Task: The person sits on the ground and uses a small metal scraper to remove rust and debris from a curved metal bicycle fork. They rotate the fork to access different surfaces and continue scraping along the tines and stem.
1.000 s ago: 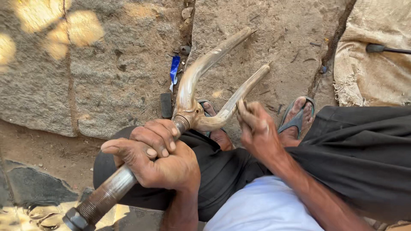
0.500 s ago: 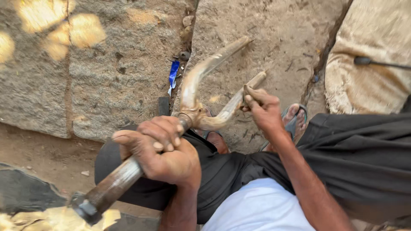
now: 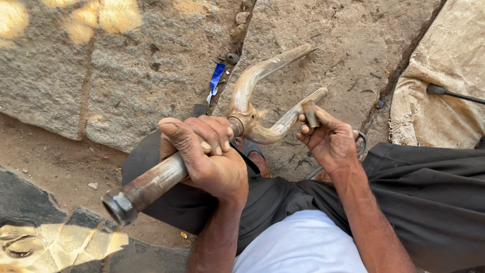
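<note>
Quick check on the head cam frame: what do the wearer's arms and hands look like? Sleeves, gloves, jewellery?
Both forearms are bare, with no sleeve reaching into view. The left hand and right hand are bare too: no gloves, and no rings, watch or bands showing. They look dusty and work-worn. The wearer has on a white top and dark trousers.

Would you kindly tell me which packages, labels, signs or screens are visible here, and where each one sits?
Torn blue and white wrapper scrap: lying in the crack between the stone slabs, just beyond the rusty bicycle fork; a narrow crumpled strip.
No labels, signs or screens show.
</note>
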